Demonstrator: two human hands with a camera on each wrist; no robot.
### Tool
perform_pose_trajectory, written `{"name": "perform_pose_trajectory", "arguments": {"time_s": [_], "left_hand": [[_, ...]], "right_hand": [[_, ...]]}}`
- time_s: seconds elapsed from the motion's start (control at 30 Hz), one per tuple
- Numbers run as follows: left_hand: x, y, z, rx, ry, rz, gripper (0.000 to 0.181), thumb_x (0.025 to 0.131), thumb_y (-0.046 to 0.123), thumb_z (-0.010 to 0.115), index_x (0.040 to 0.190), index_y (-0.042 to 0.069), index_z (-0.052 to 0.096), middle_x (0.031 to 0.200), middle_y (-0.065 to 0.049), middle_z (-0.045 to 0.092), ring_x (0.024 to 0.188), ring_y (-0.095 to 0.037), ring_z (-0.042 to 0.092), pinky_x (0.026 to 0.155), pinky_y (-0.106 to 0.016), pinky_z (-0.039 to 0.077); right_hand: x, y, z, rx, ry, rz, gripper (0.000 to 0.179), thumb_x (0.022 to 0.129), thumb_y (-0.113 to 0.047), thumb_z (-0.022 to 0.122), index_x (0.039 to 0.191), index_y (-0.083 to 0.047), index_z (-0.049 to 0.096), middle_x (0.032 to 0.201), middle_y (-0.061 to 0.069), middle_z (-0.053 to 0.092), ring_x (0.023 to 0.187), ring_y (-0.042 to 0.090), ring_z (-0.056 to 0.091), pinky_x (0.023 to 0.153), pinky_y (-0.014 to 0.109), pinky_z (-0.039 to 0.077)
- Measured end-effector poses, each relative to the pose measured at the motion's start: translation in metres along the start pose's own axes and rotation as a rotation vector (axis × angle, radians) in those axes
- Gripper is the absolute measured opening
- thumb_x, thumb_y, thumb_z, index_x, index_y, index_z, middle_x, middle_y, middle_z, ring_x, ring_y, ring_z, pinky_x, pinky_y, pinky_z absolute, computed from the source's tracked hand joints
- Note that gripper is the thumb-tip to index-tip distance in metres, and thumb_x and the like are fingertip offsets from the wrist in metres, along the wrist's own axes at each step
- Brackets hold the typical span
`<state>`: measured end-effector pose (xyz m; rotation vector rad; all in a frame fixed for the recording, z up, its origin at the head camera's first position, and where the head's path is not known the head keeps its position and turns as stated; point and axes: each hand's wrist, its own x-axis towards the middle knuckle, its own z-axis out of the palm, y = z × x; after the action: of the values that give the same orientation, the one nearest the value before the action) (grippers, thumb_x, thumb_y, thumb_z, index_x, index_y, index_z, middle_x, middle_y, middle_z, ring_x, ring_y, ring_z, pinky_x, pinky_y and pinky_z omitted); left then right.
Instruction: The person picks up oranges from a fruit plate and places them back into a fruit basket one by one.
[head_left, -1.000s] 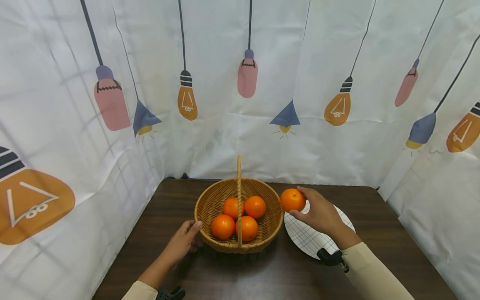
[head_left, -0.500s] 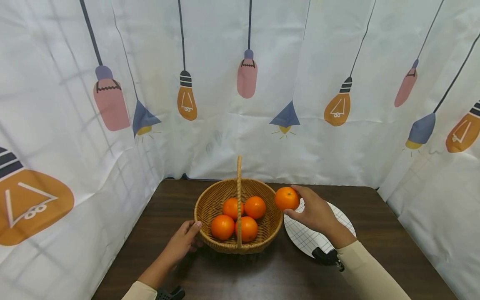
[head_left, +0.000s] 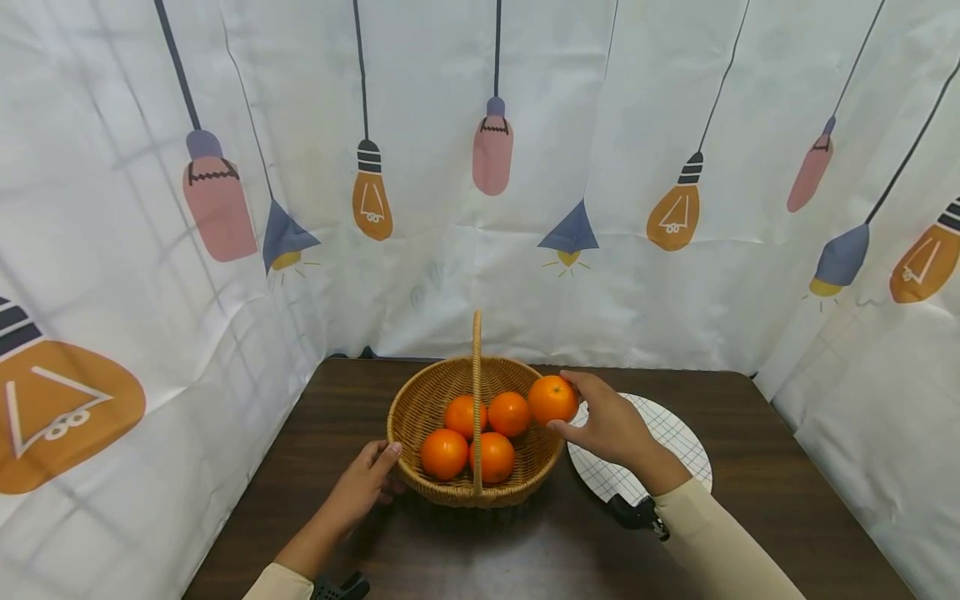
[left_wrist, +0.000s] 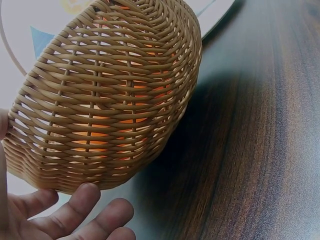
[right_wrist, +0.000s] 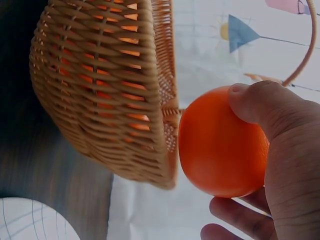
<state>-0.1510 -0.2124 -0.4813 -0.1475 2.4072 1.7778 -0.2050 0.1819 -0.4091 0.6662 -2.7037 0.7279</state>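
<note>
A tan wicker basket (head_left: 420, 492) with a tall arched handle (head_left: 477, 358) stands on the dark table, several oranges (head_left: 443, 455) inside it. My left hand (head_left: 365, 483) grips its left side, thumb at the rim and fingers (left_wrist: 82, 200) against the outer weave. Between thumb and fingers, my right hand (head_left: 611, 421) holds another orange (head_left: 553, 399) over the basket's right rim. Seen from the right wrist, that held orange (right_wrist: 222, 142) is just outside the rim line, the thumb on one side and fingertips on the other.
A round white plate (head_left: 678, 442) with a grid pattern lies right of the basket, partly under my right forearm. Behind and left of the dark wooden table (head_left: 525, 550) hangs a white curtain (head_left: 450, 275) printed with lamps. Each wrist wears a black strap (head_left: 637, 512).
My right hand has moved left with its orange, from above the plate to over the basket's right rim. The left hand and the basket have stayed in place.
</note>
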Motion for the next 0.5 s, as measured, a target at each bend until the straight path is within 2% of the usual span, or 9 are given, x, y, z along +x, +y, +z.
{"name": "perform_pose_trajectory", "arguments": {"time_s": [0.23, 0.5], "left_hand": [[0.0, -0.001, 0.0, -0.002, 0.0, -0.004, 0.063, 0.107, 0.049, 0.049, 0.147, 0.0, 0.041, 0.12, -0.017, 0.061, 0.089, -0.028, 0.068, 0.077, -0.045, 0.056], [0.001, -0.002, 0.0, -0.004, -0.003, 0.0, 0.064, 0.107, 0.049, 0.049, 0.147, 0.0, 0.041, 0.119, -0.017, 0.061, 0.089, -0.028, 0.068, 0.076, -0.044, 0.056]], "right_hand": [[0.001, -0.004, 0.008, 0.009, -0.041, -0.015, 0.081, 0.084, -0.045, 0.084, 0.149, -0.01, 0.05, 0.142, 0.01, 0.056, 0.093, 0.019, 0.062, 0.072, 0.039, 0.053], [0.001, -0.007, 0.014, 0.049, -0.073, -0.03, 0.069, 0.088, -0.041, 0.081, 0.144, -0.009, 0.055, 0.137, 0.009, 0.059, 0.093, 0.021, 0.063, 0.074, 0.038, 0.054]]}}
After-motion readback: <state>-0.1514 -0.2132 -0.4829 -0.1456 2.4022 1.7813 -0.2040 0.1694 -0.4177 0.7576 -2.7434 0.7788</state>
